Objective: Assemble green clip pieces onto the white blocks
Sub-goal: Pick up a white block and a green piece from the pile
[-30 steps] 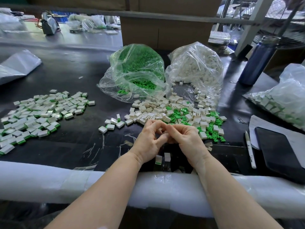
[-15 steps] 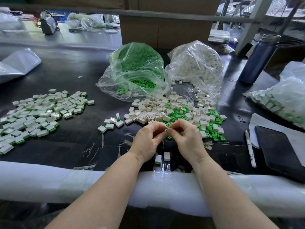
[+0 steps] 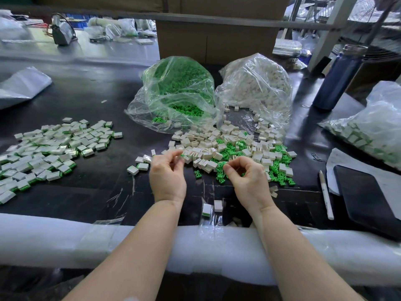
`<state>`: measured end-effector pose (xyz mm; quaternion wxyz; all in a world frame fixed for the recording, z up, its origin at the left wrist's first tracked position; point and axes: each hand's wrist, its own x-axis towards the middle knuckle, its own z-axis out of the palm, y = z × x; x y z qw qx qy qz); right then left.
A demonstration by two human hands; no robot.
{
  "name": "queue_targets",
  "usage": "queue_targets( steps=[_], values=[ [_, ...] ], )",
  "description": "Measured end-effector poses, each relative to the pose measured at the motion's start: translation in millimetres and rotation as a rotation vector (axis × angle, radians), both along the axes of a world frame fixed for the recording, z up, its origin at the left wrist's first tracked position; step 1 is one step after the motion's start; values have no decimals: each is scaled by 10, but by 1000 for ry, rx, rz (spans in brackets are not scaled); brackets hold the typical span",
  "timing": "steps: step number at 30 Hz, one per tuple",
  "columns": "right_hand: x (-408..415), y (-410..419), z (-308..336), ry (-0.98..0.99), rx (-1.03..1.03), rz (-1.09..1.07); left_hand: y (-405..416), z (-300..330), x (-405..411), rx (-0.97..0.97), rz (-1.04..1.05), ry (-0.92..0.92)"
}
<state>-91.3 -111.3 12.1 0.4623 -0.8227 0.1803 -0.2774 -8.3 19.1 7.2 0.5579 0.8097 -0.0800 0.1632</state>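
behind hands: green bag [image 3: 175, 92] | white bag [image 3: 256, 88] | right: bottle [image 3: 338, 79]

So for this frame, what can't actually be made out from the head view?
- Whether the left hand holds a piece: its curled fingers hide the fingertips.
- What the right hand pinches: something green shows, but the fingers cover it.
- Whether the blocks in the left pile are fully clipped: too small.
- The bag at the right: cut off by the frame edge.
- The far bench items: blurred.
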Motion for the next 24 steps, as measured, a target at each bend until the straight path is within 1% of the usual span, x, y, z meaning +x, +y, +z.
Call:
queue_targets(
  steps=[2,5,12,16,20,22,24],
  values=[
    [-5,7,8,6,14,-5,30,6,24,-2,77,24],
    [-13,3,15,17,46,-12,41,-2,37,54,118,107],
    [-11,-5,16,31,47,-30,-6,0,-1,365,152,224],
    [-16,-4,11,40,19,-30,-43,-8,-13,515,125,224],
    [-17,-4,10,41,9,-26,-68,-45,9,714,98,223],
    [-16,-3,8,41,-2,-27,-65,-50,10,710,94,219],
    [-12,0,3,47,-34,-18,-43,-50,0,624,105,208]
  ],
)
